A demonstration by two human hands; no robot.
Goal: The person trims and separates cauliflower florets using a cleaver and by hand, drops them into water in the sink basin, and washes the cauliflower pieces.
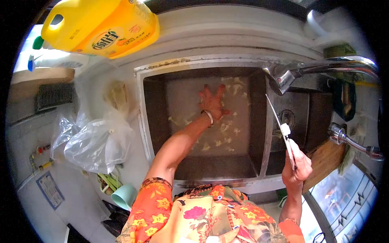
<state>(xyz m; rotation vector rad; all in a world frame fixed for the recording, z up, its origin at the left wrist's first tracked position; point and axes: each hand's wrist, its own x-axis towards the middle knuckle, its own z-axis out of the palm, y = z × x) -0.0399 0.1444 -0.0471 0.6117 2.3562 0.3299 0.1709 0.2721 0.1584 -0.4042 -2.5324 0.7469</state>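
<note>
My left hand (212, 103) reaches into the sink basin (154, 121), its fingers spread and nothing visible in its grasp. Pale, ragged pieces (225, 127) of what looks like food are scattered around it, apparently in cloudy water. Over the divider on the right, my right hand (298, 164) is closed around a knife (276, 117), seen nearly edge-on with its tip pointing away from me. A small white chunk (285, 129) sits against the blade just beyond my fingers; whether they touch it is hard to tell.
A chrome faucet (283, 77) arches over a second basin (298, 103) on the right, near a hose sprayer (338, 133) and a wooden board (324, 162). Left of the sink lie clear plastic bags (99, 143). A yellow detergent jug (101, 28) stands behind.
</note>
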